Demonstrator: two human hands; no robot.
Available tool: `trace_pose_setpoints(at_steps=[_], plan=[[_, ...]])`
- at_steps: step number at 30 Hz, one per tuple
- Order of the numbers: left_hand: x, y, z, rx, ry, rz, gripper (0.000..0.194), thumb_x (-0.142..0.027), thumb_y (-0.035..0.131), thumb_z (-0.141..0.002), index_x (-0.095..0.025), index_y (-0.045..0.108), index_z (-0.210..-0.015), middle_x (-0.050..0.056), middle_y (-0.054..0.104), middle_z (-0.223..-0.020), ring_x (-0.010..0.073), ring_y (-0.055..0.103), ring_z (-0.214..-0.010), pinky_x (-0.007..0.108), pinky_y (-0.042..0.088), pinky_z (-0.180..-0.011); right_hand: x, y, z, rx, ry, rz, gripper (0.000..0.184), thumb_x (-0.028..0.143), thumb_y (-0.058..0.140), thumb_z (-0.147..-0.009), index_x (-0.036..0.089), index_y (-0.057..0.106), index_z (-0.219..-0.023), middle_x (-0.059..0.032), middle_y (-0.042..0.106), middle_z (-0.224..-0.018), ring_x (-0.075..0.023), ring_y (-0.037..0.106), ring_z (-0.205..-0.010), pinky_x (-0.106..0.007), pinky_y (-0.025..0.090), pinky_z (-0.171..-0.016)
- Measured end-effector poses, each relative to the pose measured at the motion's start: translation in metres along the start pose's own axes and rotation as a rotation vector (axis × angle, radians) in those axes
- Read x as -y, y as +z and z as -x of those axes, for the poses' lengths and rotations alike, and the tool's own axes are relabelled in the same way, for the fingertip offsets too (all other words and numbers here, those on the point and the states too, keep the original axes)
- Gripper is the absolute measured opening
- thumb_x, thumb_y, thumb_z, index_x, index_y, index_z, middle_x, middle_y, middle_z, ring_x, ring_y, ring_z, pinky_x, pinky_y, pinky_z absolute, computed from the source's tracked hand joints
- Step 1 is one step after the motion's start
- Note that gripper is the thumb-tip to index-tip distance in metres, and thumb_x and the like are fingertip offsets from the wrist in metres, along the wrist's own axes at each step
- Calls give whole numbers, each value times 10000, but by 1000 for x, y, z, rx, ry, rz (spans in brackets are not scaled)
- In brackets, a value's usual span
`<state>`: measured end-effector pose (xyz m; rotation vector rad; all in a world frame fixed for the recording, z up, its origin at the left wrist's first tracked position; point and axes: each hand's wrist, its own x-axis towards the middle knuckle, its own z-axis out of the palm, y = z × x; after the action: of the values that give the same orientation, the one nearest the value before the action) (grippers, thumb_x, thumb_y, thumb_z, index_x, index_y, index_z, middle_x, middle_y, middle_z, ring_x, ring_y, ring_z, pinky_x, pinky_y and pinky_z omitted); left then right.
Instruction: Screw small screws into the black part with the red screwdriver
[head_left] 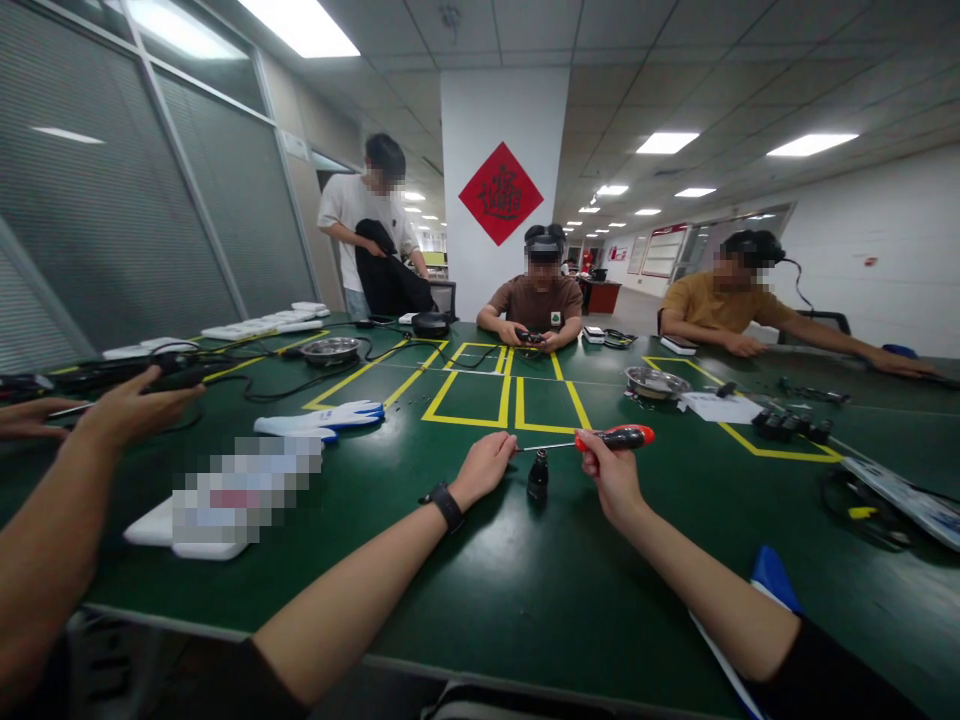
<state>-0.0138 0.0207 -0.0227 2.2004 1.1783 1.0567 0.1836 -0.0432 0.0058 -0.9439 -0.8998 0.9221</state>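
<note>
My right hand point(613, 478) is closed around the red and black handle of a screwdriver point(628, 437), held almost level with its shaft pointing left. At the shaft's tip, the fingers of my left hand point(486, 468) are pinched together. Whatever they grip there is too small to make out. Just below the shaft, between both hands, a small black bottle-shaped part point(538, 477) stands upright on the green table point(480, 580). A dark watch is on my left wrist.
White-blue gloves point(322, 420) and a blurred white package point(232, 500) lie left. A co-worker's hands point(135, 400) hold a dark tool at far left. Metal bowls point(654, 382), black parts point(791, 425) and a power strip point(904, 500) are to the right. Several people are around the table.
</note>
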Motion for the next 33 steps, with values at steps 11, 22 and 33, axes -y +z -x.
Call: trace_pose_setpoints(at_steps=[11, 22, 33], plan=[[0, 1, -3, -46, -80, 112, 378, -377, 280, -912, -176, 446, -638, -14, 473, -622, 135, 465, -615, 252, 361, -607, 1, 0, 1, 36, -69, 10, 284, 356, 681, -691, 121, 622, -841, 67, 446, -489, -58, 348, -414, -199, 262, -403], [-2, 2, -3, -173, -29, 55, 310, -332, 247, -944, -197, 410, -717, -5, 455, -674, 149, 459, -657, 273, 371, -634, 13, -1, 3, 526, -415, 974, 341, 79, 543, -730, 222, 546, -1039, -32, 525, -957, -155, 541, -806, -272, 413, -728], [-23, -1, 5, -175, 81, 14, 366, -386, 254, -945, -193, 396, -670, -5, 449, -666, 142, 435, -639, 258, 347, -622, 8, -15, -5, 822, -506, 1596, 321, 77, 472, -816, 265, 567, -1058, -62, 532, -913, -200, 512, -845, -270, 357, -667]])
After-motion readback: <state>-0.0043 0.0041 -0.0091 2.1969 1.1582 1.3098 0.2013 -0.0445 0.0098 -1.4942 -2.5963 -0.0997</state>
